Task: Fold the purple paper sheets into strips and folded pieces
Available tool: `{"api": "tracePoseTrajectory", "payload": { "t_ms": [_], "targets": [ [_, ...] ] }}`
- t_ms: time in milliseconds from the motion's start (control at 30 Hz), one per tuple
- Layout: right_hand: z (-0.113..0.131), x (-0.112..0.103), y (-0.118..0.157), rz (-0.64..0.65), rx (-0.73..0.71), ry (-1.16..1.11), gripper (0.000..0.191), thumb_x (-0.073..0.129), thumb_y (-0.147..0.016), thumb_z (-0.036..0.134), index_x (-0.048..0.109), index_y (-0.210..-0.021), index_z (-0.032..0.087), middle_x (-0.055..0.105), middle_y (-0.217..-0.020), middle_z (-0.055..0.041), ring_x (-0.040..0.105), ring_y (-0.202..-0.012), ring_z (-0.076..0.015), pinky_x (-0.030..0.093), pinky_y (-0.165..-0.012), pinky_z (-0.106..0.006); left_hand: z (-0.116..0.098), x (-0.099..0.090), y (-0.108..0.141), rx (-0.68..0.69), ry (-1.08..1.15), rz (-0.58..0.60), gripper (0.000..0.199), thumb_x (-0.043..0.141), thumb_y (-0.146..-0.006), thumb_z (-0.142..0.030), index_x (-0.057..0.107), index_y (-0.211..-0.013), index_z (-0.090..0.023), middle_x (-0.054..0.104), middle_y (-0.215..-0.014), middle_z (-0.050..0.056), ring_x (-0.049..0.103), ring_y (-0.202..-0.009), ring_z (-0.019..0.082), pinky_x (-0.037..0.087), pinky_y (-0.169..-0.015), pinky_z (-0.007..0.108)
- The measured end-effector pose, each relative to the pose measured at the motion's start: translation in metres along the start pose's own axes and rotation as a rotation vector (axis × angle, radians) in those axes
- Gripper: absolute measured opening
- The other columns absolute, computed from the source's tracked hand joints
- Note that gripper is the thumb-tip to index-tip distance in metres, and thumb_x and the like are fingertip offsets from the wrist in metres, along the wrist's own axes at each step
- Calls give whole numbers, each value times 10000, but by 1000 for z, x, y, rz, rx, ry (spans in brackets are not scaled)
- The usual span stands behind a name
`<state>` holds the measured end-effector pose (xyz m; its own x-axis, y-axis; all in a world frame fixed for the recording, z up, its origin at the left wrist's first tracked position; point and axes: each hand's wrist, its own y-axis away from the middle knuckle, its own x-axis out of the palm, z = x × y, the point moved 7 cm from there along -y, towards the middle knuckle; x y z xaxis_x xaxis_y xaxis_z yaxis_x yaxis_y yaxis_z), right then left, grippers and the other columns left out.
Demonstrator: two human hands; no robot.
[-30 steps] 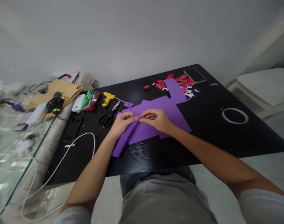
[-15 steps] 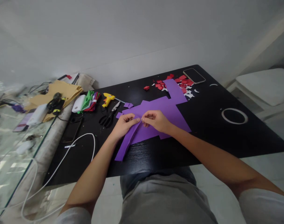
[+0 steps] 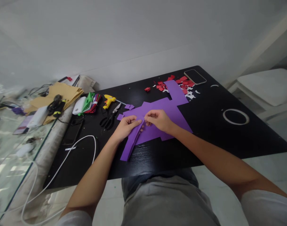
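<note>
purple strip (image 3: 131, 142): one, in left hand (image 3: 126, 126); scissors (image 3: 108, 121): one

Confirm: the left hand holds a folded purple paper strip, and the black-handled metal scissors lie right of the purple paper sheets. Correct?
No: the head view shows the black-handled metal scissors lying left of the purple paper sheets. The left hand does hold the folded purple paper strip.

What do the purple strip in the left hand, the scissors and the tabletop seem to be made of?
Purple strip: matte paper or thin card, judging by its thin edges.
Scissors: likely metal blades, grey with a slight shine; the black handles look like plastic.
Tabletop: black, softly glossy; fine grain lines near the front suggest wood or laminate.
</note>
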<state>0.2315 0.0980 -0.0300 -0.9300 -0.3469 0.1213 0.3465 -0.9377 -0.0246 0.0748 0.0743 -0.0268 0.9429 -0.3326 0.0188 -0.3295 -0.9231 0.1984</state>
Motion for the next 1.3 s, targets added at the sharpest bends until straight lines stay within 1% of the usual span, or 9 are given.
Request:
{"api": "tracePoseTrajectory", "payload": {
  "t_ms": [67, 233, 367, 567, 767, 967, 1100, 1200, 1300],
  "targets": [
    [1, -1, 0, -11, -5, 2, 175, 779, -755, 344, 705, -784, 189, 706, -627, -3, 665, -584, -146, 578, -662, -311, 1, 2, 0, -15, 40, 6, 387, 869, -769, -496, 679, -831, -165, 770, -763, 39, 708, -607, 165, 566, -598, 267],
    [1, -2, 0, -27, -4, 8, 171, 769, -761, 346, 702, -784, 190, 704, -629, -2, 671, -597, -151, 583, -677, -318, -2, 3, 0, 28, 38, -7, 363, 860, -794, -469, 664, -811, -164, 758, -703, 30, 692, -562, 144, 567, -575, 245],
    [3, -6, 0, -61, -25, 25, 170, 758, -773, 356, 701, -781, 197, 702, -641, -2, 680, -622, -160, 592, -696, -332, -1, 9, 2, -56, 103, 24, 403, 896, -746, -469, 675, -867, -154, 783, -776, 55, 717, -596, 156, 601, -606, 266],
    [5, -10, -2, -78, -33, 31, 167, 756, -782, 355, 706, -786, 196, 712, -669, -12, 688, -646, -169, 598, -715, -344, -6, 12, 4, -66, 117, 12, 448, 921, -716, -465, 620, -814, -148, 759, -709, 51, 682, -531, 134, 555, -539, 230],
    [4, -11, -2, -89, -36, 41, 190, 770, -774, 378, 700, -786, 201, 706, -658, -10, 685, -647, -171, 600, -717, -347, -4, 10, 4, -82, 103, 35, 410, 908, -734, -447, 658, -813, -132, 757, -714, 52, 688, -562, 132, 565, -580, 233],
    [6, -27, -8, -183, -34, 16, 219, 791, -751, 398, 694, -765, 202, 693, -654, -8, 664, -625, -163, 595, -702, -340, 0, 9, 3, -87, 68, 93, 362, 868, -788, -432, 677, -804, -125, 742, -713, 53, 673, -570, 129, 545, -574, 231],
    [9, -34, -9, -232, 2, -28, 228, 812, -768, 401, 694, -748, 207, 700, -700, -18, 662, -643, -155, 597, -705, -325, -1, 10, 2, -76, 89, 89, 355, 867, -790, -414, 637, -783, -144, 728, -707, 42, 666, -572, 128, 549, -575, 238],
    [5, -27, -8, -186, 88, -145, 295, 837, -764, 457, 693, -731, 201, 710, -718, -32, 678, -658, -162, 596, -663, -299, -2, 11, 3, -76, 89, 82, 363, 870, -779, -419, 623, -778, -153, 714, -688, 36, 660, -566, 132, 543, -561, 241],
    [-1, -12, -4, -69, 180, -197, 386, 891, -723, 520, 692, -705, 190, 715, -704, -38, 690, -651, -165, 594, -612, -276, -3, 11, 2, -71, 82, 77, 352, 867, -776, -421, 639, -802, -154, 715, -692, 32, 657, -565, 133, 546, -567, 246]
  ]
}}
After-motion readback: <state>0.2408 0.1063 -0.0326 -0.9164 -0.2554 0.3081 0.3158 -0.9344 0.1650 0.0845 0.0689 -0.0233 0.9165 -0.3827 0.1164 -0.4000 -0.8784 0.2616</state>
